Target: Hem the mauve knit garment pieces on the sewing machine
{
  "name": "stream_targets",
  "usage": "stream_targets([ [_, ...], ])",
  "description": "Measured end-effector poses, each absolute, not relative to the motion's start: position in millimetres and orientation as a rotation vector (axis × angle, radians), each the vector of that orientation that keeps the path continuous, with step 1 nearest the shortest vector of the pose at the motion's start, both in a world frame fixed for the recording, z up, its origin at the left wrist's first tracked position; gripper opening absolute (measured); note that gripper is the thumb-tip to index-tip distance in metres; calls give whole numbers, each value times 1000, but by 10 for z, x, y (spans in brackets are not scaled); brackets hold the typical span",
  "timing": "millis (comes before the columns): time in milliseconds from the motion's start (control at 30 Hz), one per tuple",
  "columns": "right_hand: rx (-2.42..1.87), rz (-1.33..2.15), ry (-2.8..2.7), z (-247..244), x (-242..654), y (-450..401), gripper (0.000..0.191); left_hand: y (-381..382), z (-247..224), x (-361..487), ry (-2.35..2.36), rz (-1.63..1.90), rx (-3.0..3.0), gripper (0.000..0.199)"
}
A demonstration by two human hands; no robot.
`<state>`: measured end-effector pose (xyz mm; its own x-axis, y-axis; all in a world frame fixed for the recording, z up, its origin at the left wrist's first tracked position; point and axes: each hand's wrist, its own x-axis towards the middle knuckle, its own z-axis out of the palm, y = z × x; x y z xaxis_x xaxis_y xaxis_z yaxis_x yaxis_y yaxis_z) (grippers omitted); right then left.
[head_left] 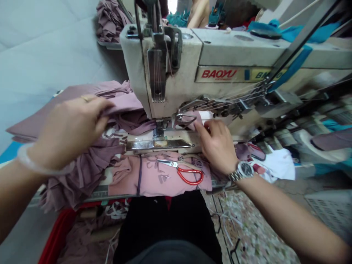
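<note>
My left hand [73, 126], blurred and wearing a pale bracelet, pinches the edge of a mauve fabric piece [128, 104] left of the sewing machine [176, 73]. My right hand [216, 145], with a metal watch, is right of the needle area. Its curled fingers close at a bit of mauve fabric [195, 119] by the wire guide; the fingertips are partly hidden. Between the hands lie the presser foot [160, 128] and a shiny metal plate [159, 144]. Red-handled scissors [189, 174] rest on a pink cloth pad [159, 181] in front, among small scraps.
Mauve fabric pieces [79, 172] are heaped at the left, some hanging over the table edge. Below stands a red bin [59, 231] with cloth inside. Threads run along the machine arm. A white cloth [279, 165] lies at the right. Part of another person [199, 13] shows behind.
</note>
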<state>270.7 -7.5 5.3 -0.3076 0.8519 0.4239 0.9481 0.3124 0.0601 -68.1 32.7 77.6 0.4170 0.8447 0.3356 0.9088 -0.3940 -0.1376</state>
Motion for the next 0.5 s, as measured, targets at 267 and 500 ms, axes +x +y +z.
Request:
stream_targets([
  [267,-1587,-78,-2103,23,2562,-321,29,485,351,-138,-1730,-381,-2725,31],
  [500,-1640,175,-2072,156,2712,-368,3,670,425,-504,-2290,-868,-2525,40],
])
